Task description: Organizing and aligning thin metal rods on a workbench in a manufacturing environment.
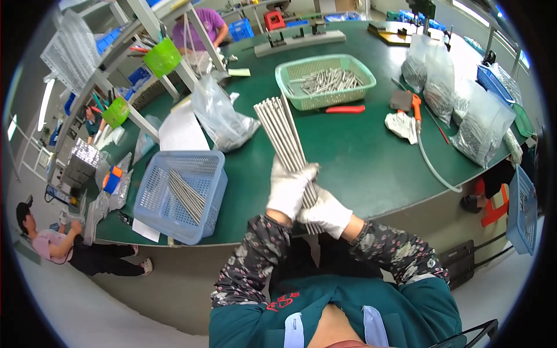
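Observation:
A bundle of long, thin metal rods (277,126) is gripped in both my white-gloved hands, tilted with its far end fanning toward the upper left. My left hand (288,188) wraps the bundle around its middle. Lower down, my right hand (326,213) closes round it close to the near ends. To the left, a blue perforated basket (216,185) holds more metal rods (187,196) lying aslant. Beyond the bundle, a pale green basket (301,103) contains many short metal pieces (331,81).
A red-handled tool (345,109) lies before the green basket. At right are an orange air gun (416,107) with hose, a white cloth (401,126) and filled plastic bags (478,136). Another bag (223,119) stands beside the blue basket. Other people (58,243) are at left and behind.

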`<act>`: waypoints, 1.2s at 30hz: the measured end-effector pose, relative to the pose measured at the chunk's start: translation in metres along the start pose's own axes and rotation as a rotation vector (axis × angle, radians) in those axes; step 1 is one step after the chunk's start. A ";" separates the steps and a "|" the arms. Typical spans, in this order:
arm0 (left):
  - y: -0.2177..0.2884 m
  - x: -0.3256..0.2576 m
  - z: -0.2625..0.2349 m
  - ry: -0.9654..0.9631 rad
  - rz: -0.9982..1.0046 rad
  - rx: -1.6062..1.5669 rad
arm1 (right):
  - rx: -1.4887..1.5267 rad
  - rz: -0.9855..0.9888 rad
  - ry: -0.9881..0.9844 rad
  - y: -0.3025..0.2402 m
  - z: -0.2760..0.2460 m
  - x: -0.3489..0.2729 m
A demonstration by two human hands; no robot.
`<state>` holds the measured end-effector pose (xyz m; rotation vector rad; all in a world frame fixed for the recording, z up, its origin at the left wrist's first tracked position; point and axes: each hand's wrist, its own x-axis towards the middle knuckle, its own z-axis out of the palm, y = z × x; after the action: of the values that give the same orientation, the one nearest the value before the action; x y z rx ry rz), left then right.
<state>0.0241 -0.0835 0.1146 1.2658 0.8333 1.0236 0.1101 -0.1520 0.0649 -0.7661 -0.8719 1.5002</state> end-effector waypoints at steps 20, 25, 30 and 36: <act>-0.057 0.001 -0.060 -0.676 0.838 0.822 | -1.496 0.339 -0.031 -0.055 0.007 -0.029; -0.041 -0.003 -0.058 -0.798 0.739 1.123 | -1.537 0.061 0.211 -0.057 -0.027 -0.039; -0.038 -0.004 -0.086 -0.881 0.668 1.168 | -1.672 -0.160 0.031 -0.033 -0.048 -0.052; -0.032 -0.016 -0.118 -0.865 0.569 1.209 | -1.845 -0.280 -0.172 -0.031 -0.052 -0.053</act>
<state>-0.0861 -0.0572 0.0664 2.8032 0.3323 0.1641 0.1756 -0.1982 0.0650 -1.6356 -2.3570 0.1117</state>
